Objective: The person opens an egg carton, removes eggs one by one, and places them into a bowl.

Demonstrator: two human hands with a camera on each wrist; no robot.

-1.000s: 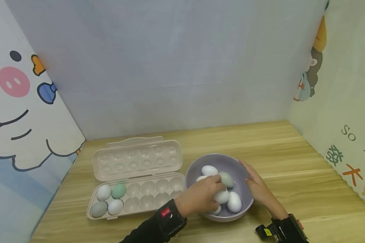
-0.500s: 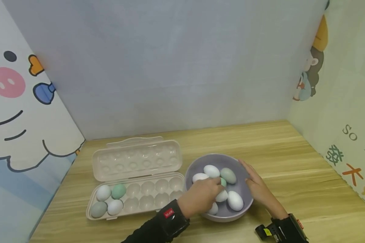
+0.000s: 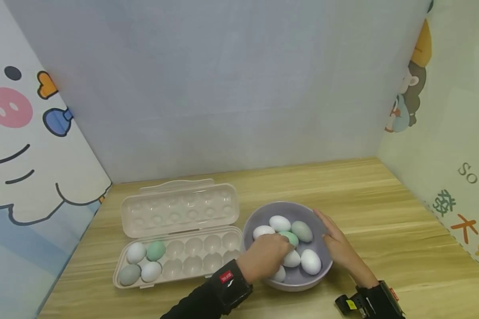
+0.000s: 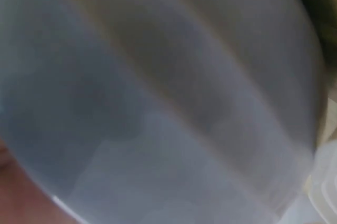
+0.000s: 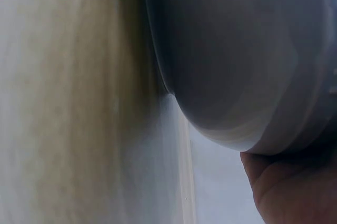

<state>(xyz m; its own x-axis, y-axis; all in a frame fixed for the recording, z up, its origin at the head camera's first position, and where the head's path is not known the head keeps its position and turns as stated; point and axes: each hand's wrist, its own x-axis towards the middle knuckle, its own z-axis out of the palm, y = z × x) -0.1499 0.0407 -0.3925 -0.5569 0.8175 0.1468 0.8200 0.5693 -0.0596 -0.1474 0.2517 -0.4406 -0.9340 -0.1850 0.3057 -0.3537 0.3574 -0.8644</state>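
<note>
A grey-purple bowl holds several eggs. My left hand reaches into it from the left, fingers bent down among the eggs. They touch a green egg; their tips and anything under the palm are hidden. Around them lie a white egg, a grey-green egg and another white egg. My right hand holds the bowl's right rim, thumb at the edge. In the left wrist view, the blurred bowl wall fills most of the frame. The right wrist view has the bowl's outside above my hand.
Left of the bowl, an egg carton lies with its clear lid folded back. Its left end holds two white eggs, a green egg and a grey egg. The wooden table meets printed cloth walls.
My left hand has shifted slightly right and down in the bowl. The green egg has come into sight by its fingers, and nearby eggs have rolled a little. The right hand stays on the rim.
</note>
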